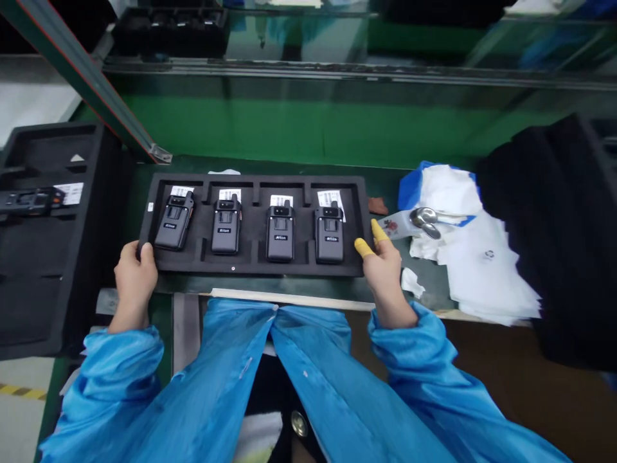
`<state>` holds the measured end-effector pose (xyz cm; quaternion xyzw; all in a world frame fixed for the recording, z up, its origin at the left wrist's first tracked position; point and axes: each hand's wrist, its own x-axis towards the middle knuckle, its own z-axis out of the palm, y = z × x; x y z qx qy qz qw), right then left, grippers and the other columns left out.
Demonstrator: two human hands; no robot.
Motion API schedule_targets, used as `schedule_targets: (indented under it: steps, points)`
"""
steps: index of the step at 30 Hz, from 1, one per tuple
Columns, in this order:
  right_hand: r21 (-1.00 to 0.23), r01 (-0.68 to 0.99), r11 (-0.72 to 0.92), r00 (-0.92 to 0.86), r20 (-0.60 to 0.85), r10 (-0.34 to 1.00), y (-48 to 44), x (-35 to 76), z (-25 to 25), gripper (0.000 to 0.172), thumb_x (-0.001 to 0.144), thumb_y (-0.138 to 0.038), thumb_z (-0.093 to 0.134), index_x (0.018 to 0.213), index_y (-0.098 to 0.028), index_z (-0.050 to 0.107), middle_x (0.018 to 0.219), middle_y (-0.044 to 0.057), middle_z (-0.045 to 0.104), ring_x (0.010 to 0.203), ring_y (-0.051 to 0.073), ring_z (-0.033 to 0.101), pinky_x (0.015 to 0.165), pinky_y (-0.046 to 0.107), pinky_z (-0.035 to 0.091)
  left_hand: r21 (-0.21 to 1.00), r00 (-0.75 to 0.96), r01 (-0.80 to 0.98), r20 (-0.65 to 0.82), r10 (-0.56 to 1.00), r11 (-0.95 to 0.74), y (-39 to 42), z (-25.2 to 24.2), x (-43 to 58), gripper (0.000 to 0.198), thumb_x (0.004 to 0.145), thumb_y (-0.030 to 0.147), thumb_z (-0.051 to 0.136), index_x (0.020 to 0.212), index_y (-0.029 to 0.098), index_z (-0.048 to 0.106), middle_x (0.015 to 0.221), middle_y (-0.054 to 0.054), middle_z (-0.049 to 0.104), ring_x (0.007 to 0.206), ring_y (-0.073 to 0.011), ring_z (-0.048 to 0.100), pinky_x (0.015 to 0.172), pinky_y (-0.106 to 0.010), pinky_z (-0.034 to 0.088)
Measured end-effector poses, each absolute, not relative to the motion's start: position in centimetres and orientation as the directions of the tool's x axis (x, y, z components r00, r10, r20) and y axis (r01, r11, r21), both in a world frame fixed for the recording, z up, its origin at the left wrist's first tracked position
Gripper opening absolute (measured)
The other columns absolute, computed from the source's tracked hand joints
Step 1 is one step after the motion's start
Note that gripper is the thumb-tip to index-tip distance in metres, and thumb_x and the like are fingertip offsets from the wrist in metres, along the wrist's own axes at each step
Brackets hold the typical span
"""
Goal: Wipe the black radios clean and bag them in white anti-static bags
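Observation:
A black foam tray (pixel 250 265) lies before me, level over the green bench. My left hand (pixel 135 276) grips its left end near the front corner, thumb on the rim. At the opposite end my right hand (pixel 383 267) holds the tray's rim, with yellow finger cots on two fingers. Several black two-way radios sit in a row in the compartments, among them the leftmost radio (pixel 174 222), which leans a little, and the rightmost radio (pixel 330 235). White barcode labels (pixel 328 197) lie above the radios, partly covered by them.
At left is another black tray (pixel 87 257) holding a radio (pixel 29 201). On the right are a blue box (pixel 409 186) with white tissue, metal spoon-like items (pixel 424 218), white plastic bags (pixel 482 263) and a tall black stack (pixel 554 238). A metal post (pixel 87 77) slants at upper left.

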<state>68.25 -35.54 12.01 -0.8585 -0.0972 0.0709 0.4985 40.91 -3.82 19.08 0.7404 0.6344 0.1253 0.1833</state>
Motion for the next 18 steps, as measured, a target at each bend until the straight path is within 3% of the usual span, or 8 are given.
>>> schedule_targets:
  steps: [4,8,10,12,14,18]
  points:
    - [-0.831,0.068,-0.552,0.963,-0.09,0.254,-35.7,69.4,13.1,0.074,0.077,-0.042,0.057,0.145,-0.017,0.042,0.145,0.012,0.052,0.131,0.026,0.052,0.114,0.046,0.037,0.444,0.196,0.882,-0.04,0.98,-0.158,-3.7,19.1,41.4,0.047,0.084,0.03,0.05,0.127,0.012,0.055,0.122,-0.02,0.065,0.118,-0.0385,0.059,0.099,-0.05,0.045]
    - [-0.691,0.279,-0.667,0.953,0.11,0.283,-35.9,68.1,15.3,0.069,0.083,-0.046,0.053,0.144,-0.017,0.044,0.149,0.016,0.042,0.14,0.033,0.038,0.115,0.054,0.031,0.464,0.363,0.738,0.34,0.868,-0.49,-5.2,19.6,43.5,0.063,0.08,0.029,0.052,0.138,0.007,0.041,0.147,-0.024,0.043,0.141,-0.0336,0.036,0.116,-0.048,0.027]
    - [-0.559,0.39,-0.732,0.919,0.19,0.344,-35.4,67.1,16.1,0.061,0.083,-0.052,0.054,0.132,-0.017,0.057,0.153,0.017,0.035,0.145,0.041,0.021,0.115,0.063,0.021,0.437,0.518,0.599,0.427,0.741,-0.671,-7.4,19.9,46.0,0.06,0.084,0.034,0.05,0.136,0.007,0.043,0.142,-0.023,0.047,0.138,-0.0317,0.04,0.116,-0.047,0.026]
    - [-0.451,0.448,-0.772,0.892,0.166,0.421,-34.7,66.1,16.4,0.056,0.08,-0.057,0.058,0.116,-0.015,0.068,0.154,0.017,0.032,0.145,0.048,0.011,0.111,0.071,0.016,0.425,0.707,0.485,0.324,0.629,-0.764,-10.4,20.0,49.1,0.057,0.086,0.038,0.052,0.134,0.01,0.046,0.135,-0.021,0.055,0.131,-0.0326,0.047,0.113,-0.049,0.03]
    - [-0.398,0.482,-0.781,0.872,0.131,0.471,-33.9,65.3,16.0,0.056,0.079,-0.062,0.059,0.108,-0.014,0.071,0.153,0.018,0.034,0.144,0.051,0.01,0.107,0.075,0.015,0.415,0.811,0.457,0.168,0.56,-0.787,-13.5,19.9,52.0,0.062,0.085,0.039,0.058,0.139,0.013,0.044,0.128,-0.019,0.06,0.129,-0.0361,0.047,0.113,-0.055,0.025]
    - [-0.455,0.471,-0.755,0.879,0.177,0.442,-33.4,64.5,14.8,0.068,0.075,-0.072,0.058,0.111,-0.014,0.068,0.151,0.021,0.037,0.143,0.05,0.016,0.106,0.075,0.017,0.337,0.857,0.495,-0.036,0.514,-0.801,-17.3,19.7,55.6,0.081,0.081,0.046,0.067,0.149,0.018,0.033,0.131,-0.022,0.057,0.118,-0.0402,0.053,0.102,-0.055,0.036]
